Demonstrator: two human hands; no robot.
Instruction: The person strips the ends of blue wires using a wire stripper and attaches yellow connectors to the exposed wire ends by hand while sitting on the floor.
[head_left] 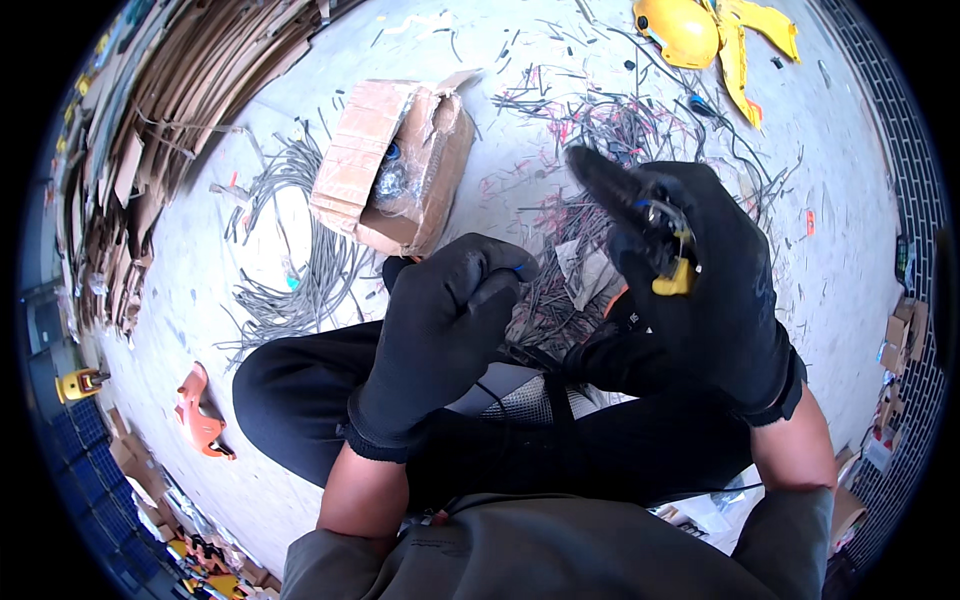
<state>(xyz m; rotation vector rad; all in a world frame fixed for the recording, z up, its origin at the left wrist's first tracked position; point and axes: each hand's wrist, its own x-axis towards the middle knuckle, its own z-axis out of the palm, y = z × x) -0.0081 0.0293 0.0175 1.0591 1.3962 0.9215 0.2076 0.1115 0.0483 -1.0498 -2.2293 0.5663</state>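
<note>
Black gloves cover both hands, raised over my crossed legs. My left hand (438, 330) is closed, thumb against forefinger, on a thin wire whose blue tip (518, 268) peeks out at the fingertips. A dark cable (488, 392) hangs below that hand. To the right and a little higher, my right hand (705, 270) is wrapped around a hand tool (660, 215) with metal parts and a yellow piece; the fingers hide most of it, so its exact kind is unclear. The two hands are apart. Between and beyond them lies a heap of cut cable pieces (625, 130).
A torn cardboard box (350, 160) with plastic-wrapped contents stands ahead, left. Beside it lies a coil of grey cables (300, 270). Flattened cardboard (190, 90) is stacked at far left. Yellow plastic parts (680, 30) lie far right, an orange plastic part (203, 415) near left.
</note>
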